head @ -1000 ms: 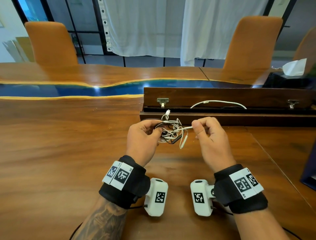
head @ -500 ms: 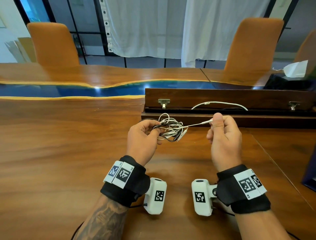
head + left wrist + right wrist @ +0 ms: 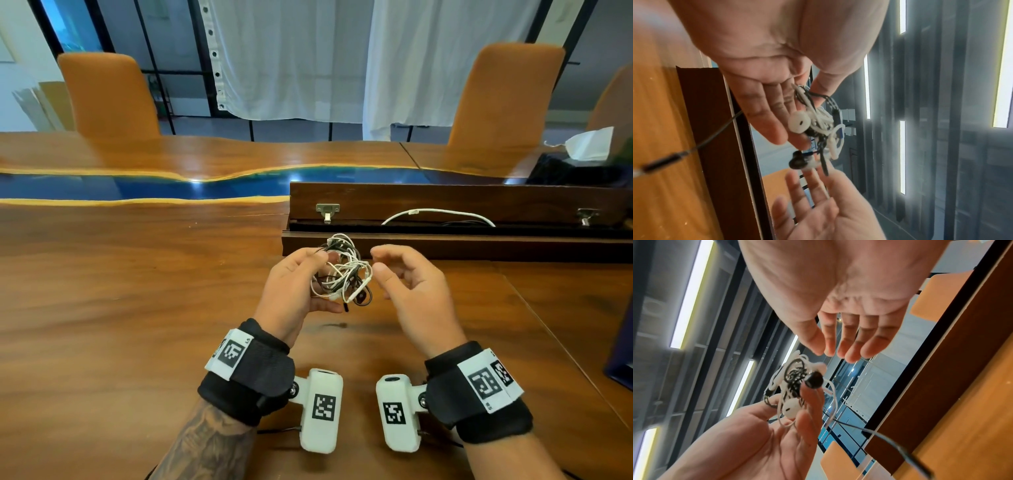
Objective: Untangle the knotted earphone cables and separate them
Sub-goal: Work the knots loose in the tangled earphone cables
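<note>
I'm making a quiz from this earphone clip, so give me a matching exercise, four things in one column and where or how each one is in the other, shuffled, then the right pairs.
Things:
1. left hand
2. right hand
3. white cable
4. tissue

States:
A. arched inside the open wooden box
B. fingers spread, holding nothing
C. far right of the table, on something dark
D. holds the earphone tangle

Pairs: 1-D, 2-B, 3-A, 4-C
</note>
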Tool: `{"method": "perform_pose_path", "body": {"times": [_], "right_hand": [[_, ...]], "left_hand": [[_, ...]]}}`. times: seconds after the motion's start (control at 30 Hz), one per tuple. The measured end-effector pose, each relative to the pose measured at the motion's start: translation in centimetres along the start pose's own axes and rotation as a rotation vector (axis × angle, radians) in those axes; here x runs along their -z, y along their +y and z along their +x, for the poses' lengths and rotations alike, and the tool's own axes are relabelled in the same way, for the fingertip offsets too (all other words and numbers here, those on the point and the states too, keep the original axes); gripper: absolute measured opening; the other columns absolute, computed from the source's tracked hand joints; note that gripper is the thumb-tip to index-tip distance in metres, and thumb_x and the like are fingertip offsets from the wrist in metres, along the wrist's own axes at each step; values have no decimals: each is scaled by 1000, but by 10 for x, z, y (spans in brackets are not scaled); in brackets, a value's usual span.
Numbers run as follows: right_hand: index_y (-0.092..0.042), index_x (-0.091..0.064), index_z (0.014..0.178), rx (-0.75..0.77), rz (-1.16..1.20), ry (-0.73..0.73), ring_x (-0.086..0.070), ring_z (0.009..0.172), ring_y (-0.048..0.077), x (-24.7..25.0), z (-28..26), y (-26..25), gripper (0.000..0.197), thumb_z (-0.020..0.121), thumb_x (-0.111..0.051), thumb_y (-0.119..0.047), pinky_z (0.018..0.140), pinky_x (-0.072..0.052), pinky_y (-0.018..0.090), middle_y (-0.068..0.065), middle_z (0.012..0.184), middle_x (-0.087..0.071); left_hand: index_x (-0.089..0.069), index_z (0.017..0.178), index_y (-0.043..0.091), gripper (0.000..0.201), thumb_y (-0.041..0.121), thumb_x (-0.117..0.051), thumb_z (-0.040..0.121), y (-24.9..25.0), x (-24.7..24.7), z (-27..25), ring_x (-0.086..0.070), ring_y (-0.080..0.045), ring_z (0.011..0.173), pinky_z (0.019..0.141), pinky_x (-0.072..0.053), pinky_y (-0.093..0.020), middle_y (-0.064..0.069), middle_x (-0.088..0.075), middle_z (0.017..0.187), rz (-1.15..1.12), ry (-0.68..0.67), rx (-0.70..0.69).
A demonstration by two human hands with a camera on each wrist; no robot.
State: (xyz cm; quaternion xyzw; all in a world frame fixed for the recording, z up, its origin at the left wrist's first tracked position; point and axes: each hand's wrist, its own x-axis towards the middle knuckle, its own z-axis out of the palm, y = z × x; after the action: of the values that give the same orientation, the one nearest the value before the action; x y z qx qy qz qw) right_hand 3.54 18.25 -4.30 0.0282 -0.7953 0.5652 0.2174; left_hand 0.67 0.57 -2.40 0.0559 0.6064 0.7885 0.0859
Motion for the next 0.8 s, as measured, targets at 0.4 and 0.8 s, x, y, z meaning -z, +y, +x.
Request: {"method": "perform_pose_path", "body": {"times": [0.4,0.8], "right_hand": [[-23,-71,108,-16,93,-116,-70,88,7,-1,-3,-8,16,94,-66,-30,71,-55,20,-6,95,-76],[-23,-75,95,-28,86,-155,-66,80,6,0,-5,-12,19,99,-60,-12,66,-52,18,-4,88,-73]], "left_hand": [[-70,116,7,27,-1,-50,100,-8,-4,1,-72,-22,92,83,-59,-46,-11,-76,106,96,-42,-108],[-50,120,11,35,4,-69,91,-10,-7,-1,-74,-20,83,63,-58,-25,-11,-75,100,193,-11,-202]]}}
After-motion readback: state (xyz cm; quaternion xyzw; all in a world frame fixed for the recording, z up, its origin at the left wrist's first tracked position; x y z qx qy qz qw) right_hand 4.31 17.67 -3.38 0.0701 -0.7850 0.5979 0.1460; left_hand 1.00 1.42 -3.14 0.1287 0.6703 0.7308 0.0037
